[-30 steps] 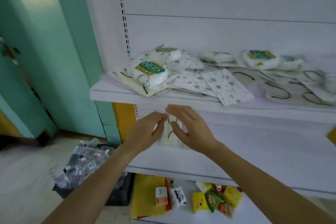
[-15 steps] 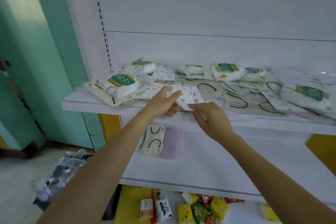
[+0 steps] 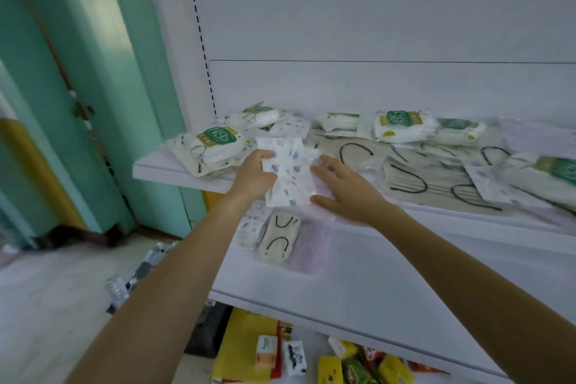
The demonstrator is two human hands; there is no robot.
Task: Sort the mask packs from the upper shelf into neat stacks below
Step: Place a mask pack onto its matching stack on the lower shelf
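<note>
head view: a patterned mask pack (image 3: 288,174) is held over the front edge of the upper shelf (image 3: 174,170), tilted, with its far end above the shelf and its near end hanging past the lip. it is gripped at its left edge by the left hand (image 3: 254,173), thumb on top and fingers curled beneath. the right hand (image 3: 346,193) is laid against the pack's right edge with fingers spread and nearly straight, nothing closed around.

the upper shelf is crowded from its left end to the right border with loose packs. a green-labelled pack (image 3: 218,140) lies just left of the held one, near the shelf's left corner. on the lower shelf (image 3: 389,296) three piles are set side by side, touching, at the far left: a patterned stack (image 3: 249,227), a beige pack with black loops (image 3: 279,237) and a lilac pack (image 3: 308,246). to the right of them bare white shelf is seen up to the forearm.

the patterned stack is partly covered by the left wrist. the packs at the far right are cut off by the frame and blurred. small coloured goods (image 3: 358,368) on the bottom shelf are too small to be read, and the bottles (image 3: 137,277) on the floor are half hidden by the left forearm.
</note>
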